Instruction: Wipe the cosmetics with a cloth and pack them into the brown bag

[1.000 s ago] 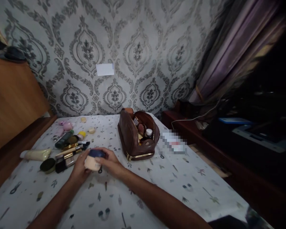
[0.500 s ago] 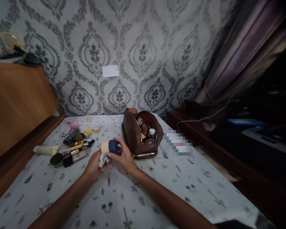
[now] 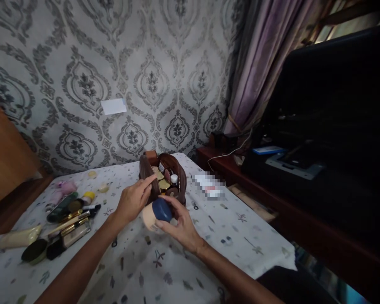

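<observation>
My right hand [image 3: 185,228] grips a cream jar [image 3: 161,210] with a dark blue lid and a peach-coloured body, tilted in front of the bag. My left hand [image 3: 131,202] has its fingers stretched toward the near left rim of a brown cosmetic bag [image 3: 183,185]; whether it touches the rim I cannot tell. The bag stands unzipped. Inside it are a white-capped bottle [image 3: 174,179], a gold-coloured item [image 3: 164,185] and other small cosmetics. The jar and my hands cover part of the bag's front.
On the left of the patterned tablecloth lie a cream tube [image 3: 17,237], a dark green round jar [image 3: 34,251], several brushes [image 3: 71,221], a foundation bottle [image 3: 76,234] and pink items [image 3: 66,188]. A blurred-out white item [image 3: 209,185] lies right of the bag. A dark red ledge [image 3: 221,162] runs alongside.
My left hand has left the jar and reached to the bag's rim; the white crumpled piece it held is out of sight. My right hand keeps the jar. The view has turned right.
</observation>
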`<action>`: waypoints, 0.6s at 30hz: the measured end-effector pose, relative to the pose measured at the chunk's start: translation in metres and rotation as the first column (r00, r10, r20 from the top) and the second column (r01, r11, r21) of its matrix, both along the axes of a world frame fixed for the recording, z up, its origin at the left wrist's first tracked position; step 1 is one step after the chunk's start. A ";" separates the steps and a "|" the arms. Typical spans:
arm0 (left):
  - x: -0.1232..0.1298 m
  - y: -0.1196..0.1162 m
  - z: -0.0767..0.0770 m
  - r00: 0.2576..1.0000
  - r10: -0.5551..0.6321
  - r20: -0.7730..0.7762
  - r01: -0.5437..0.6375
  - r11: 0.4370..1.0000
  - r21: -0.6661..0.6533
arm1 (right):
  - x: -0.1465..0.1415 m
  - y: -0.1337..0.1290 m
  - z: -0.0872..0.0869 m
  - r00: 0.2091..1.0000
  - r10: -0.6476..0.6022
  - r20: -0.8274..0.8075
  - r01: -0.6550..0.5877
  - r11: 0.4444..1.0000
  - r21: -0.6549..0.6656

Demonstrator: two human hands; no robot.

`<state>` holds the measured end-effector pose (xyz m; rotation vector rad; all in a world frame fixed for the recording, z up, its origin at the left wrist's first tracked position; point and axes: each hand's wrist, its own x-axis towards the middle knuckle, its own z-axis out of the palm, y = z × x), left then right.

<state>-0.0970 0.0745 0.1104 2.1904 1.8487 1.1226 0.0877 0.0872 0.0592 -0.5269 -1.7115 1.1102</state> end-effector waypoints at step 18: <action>0.004 0.011 -0.011 0.906 0.155 -0.393 -0.147 0.988 0.051 | 0.030 0.057 0.058 0.972 -0.232 0.029 0.224 0.959 0.175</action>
